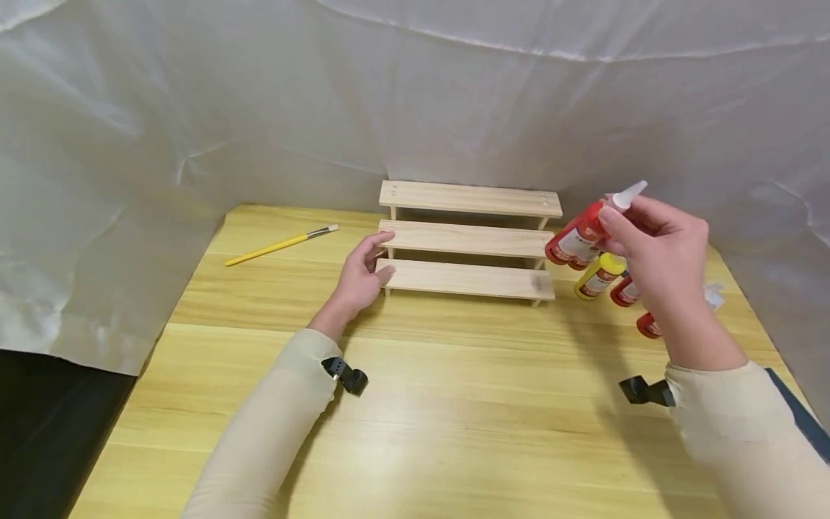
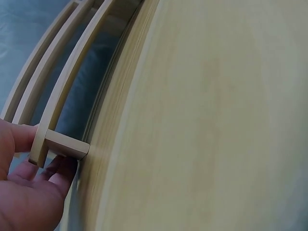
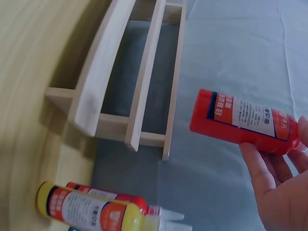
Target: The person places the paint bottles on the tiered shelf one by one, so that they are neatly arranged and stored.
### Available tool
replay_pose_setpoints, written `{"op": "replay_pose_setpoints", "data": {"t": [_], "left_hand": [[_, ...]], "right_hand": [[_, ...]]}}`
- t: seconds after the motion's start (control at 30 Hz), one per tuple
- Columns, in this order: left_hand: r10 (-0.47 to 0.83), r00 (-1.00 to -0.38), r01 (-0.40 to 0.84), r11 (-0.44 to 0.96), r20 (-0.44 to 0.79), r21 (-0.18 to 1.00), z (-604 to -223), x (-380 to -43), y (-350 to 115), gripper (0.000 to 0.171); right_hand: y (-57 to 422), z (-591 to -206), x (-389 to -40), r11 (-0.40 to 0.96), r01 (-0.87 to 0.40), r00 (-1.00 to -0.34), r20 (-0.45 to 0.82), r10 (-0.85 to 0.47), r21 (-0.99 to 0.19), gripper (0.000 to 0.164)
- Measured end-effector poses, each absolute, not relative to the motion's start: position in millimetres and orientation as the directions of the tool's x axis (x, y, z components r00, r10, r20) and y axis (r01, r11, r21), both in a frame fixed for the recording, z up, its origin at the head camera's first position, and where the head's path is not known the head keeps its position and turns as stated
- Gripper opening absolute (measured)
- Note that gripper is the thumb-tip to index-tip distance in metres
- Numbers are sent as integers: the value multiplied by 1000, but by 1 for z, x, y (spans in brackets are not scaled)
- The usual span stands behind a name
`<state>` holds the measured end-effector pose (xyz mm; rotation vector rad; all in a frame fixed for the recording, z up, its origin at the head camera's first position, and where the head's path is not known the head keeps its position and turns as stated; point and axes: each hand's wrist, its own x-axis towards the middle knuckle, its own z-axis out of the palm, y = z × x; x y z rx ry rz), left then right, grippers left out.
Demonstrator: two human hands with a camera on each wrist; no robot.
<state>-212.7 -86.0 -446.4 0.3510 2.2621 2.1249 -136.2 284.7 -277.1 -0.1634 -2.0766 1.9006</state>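
Observation:
A three-tier wooden display rack (image 1: 463, 277) stands at the back of the table. My left hand (image 1: 361, 277) grips its left end, the thumb at the lowest board and the other fingers around the side, as the left wrist view (image 2: 36, 192) shows. Up in the air right of the rack, my right hand (image 1: 668, 252) holds a red bottle (image 3: 243, 120) near its white nozzle, its base tilted toward the rack. Below that hand a yellow bottle (image 1: 599, 277) and several red bottles (image 1: 625, 292) are on the table, partly hidden by the hand and forearm.
A yellow-handled paintbrush (image 1: 282, 245) lies on the table left of the rack. Pale grey sheeting (image 1: 292, 101) hangs behind the table (image 1: 415, 418) and along its sides. A dark blue edge (image 1: 800, 418) shows beside the right sleeve.

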Motion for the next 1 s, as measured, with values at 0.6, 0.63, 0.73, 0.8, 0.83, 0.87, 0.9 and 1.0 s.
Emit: {"op": "replay_pose_setpoints", "data": {"t": [0.6,0.63,0.73,0.8,0.83,0.87,0.9,1.0], "left_hand": [[160,-978,149,70,136,986,-447,-214,-87,60],[159,-978,150,66,138,987,-447,-214,-87,61],[155,-978,149,68,137,986,-446,-214,-86,61],[151,-979,151,70,139,986,-446,-215,-84,60],[149,-979,150,71,138,986,-446,-215,-83,61],[147,-980,148,74,136,986,-446,-215,-82,60],[146,-980,145,73,133,987,-446,-214,-82,61],[144,-981,140,67,129,988,-447,-213,-80,61]], "right_hand": [[239,-257,-190,-23,-133,-980,128,149,-991,39],[236,-257,-193,-24,-137,-981,133,141,-990,39],[226,-255,-202,-28,-156,-981,151,117,-987,39],[220,-253,-208,-21,-166,-981,163,104,-986,40],[217,-252,-211,-18,-170,-981,167,96,-985,41],[213,-251,-213,-17,-172,-981,170,89,-985,41],[210,-250,-216,-15,-172,-982,171,82,-985,42],[200,-249,-223,-16,-181,-982,180,60,-983,42]]}}
